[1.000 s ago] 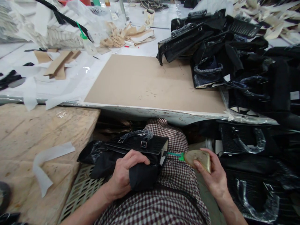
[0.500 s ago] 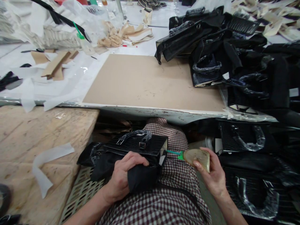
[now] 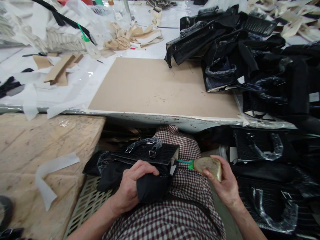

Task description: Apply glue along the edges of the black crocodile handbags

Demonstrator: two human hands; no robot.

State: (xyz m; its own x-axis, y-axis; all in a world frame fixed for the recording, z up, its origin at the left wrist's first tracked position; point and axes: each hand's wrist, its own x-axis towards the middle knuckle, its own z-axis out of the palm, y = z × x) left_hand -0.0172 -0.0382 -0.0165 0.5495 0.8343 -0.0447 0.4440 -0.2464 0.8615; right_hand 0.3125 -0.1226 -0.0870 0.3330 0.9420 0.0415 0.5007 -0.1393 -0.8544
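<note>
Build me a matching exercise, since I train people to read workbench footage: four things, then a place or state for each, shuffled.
1. yellowish squeeze bottle
2. black bag with silver buckles
3. bent white strip
4. brown board

A. lying on the tan surface at lower left
B. flat on the white table, beside the pile of black bags
C. held in the right hand
D. its soft black cloth gripped by the left hand

Pairs: 1-C, 2-D, 3-A, 4-B
</note>
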